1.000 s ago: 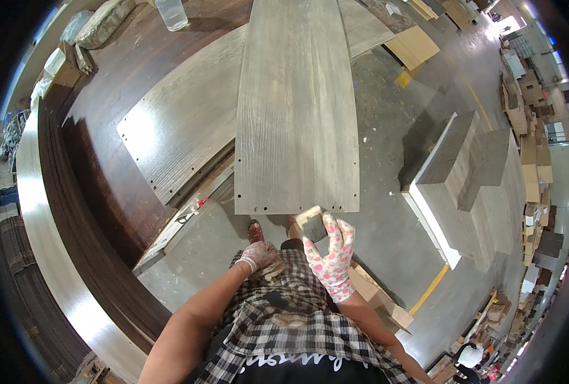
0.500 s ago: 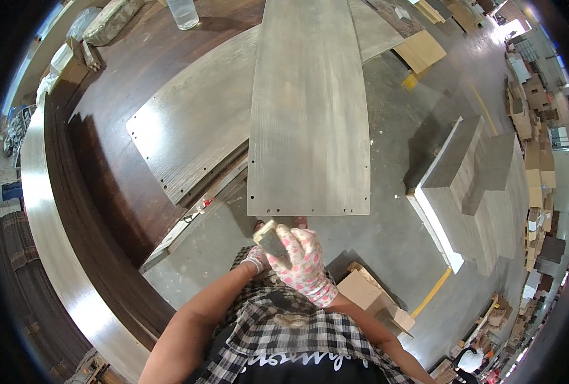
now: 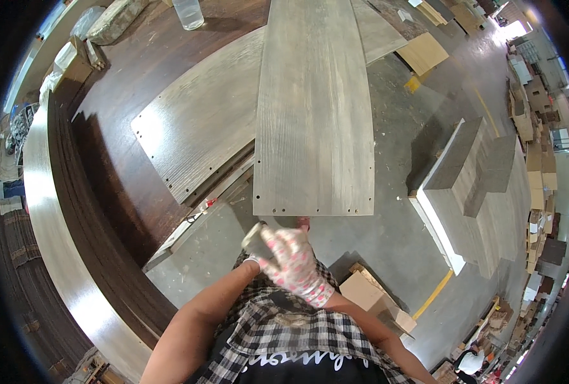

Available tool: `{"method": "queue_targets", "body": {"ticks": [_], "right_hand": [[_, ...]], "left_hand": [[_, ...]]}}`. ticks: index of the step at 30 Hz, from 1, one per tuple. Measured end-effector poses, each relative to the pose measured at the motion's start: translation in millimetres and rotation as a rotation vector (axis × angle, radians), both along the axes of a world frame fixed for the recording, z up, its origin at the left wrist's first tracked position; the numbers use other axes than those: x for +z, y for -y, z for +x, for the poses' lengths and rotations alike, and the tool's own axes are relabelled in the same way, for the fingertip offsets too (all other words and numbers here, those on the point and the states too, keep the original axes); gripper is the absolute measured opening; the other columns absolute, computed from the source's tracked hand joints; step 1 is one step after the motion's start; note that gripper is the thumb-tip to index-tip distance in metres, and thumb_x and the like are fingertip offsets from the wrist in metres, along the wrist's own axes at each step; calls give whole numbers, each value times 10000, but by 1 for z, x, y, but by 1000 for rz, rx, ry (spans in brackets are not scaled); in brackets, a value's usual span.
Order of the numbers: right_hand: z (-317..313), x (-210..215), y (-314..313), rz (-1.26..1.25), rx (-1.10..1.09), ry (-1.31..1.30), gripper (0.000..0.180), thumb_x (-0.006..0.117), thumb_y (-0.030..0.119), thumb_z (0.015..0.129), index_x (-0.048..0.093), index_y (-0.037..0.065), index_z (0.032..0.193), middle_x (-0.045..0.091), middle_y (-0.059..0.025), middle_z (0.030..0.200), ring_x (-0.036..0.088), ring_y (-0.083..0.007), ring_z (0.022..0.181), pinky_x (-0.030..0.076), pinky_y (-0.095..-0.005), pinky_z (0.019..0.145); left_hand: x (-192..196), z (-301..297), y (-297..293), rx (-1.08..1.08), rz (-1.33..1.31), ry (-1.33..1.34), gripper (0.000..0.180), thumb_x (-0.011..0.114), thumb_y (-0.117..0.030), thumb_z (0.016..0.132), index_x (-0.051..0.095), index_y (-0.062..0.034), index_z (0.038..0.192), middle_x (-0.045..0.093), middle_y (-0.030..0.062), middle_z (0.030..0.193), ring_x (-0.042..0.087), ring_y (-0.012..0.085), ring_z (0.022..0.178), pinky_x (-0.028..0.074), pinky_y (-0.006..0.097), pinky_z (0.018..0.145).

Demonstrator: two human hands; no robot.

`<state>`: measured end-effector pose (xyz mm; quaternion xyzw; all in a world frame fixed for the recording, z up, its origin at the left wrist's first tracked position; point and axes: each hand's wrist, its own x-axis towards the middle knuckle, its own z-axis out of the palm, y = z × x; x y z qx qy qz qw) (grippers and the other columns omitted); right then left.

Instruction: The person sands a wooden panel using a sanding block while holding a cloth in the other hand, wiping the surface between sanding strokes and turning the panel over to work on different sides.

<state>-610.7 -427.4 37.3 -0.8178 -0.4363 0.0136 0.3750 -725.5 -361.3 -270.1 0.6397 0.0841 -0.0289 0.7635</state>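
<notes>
My right hand (image 3: 292, 264), in a white glove with pink dots, grips a small grey and cream block (image 3: 256, 242) that looks like a sanding block. Both are slightly blurred, held in front of my body, apart from the near edge of a grey wood-grain panel (image 3: 315, 128). That long panel has small holes along its near end. My left hand (image 3: 254, 261) is mostly behind the block and the right glove; only a bit of its white cuff shows, and its fingers are hidden. A second grey panel (image 3: 201, 109) lies beneath and to the left.
Along the left runs a stack of dark boards with a grey panel (image 3: 60, 237) at its side. Grey wood-grain panels (image 3: 476, 198) are stacked at right on the floor. An open cardboard box (image 3: 371, 297) sits near my right forearm. A clear container (image 3: 188, 14) stands far left.
My right hand and the block have moved a little left and down, and now cover more of my left hand. The panels appear shifted slightly right in the view.
</notes>
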Motion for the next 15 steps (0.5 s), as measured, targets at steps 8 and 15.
{"method": "queue_targets", "body": {"ticks": [8,15], "right_hand": [[21,-6,51,40,-398,45,633,758,216,715,468,54,1254,463,-159,1107,506,-308,1005,465,-415,825],[-2,-3,26,84,-138,-57,610,763,205,705,489,66,1233,465,-163,1094,508,-324,1008,456,-440,848]], "left_hand": [[133,41,-23,-585,712,-581,383,596,-394,764,649,-95,999,646,180,1002,601,366,945,475,428,832],[12,-12,-13,-31,40,-378,434,604,-398,798,631,-89,1102,643,186,1028,591,356,996,462,407,872]]}}
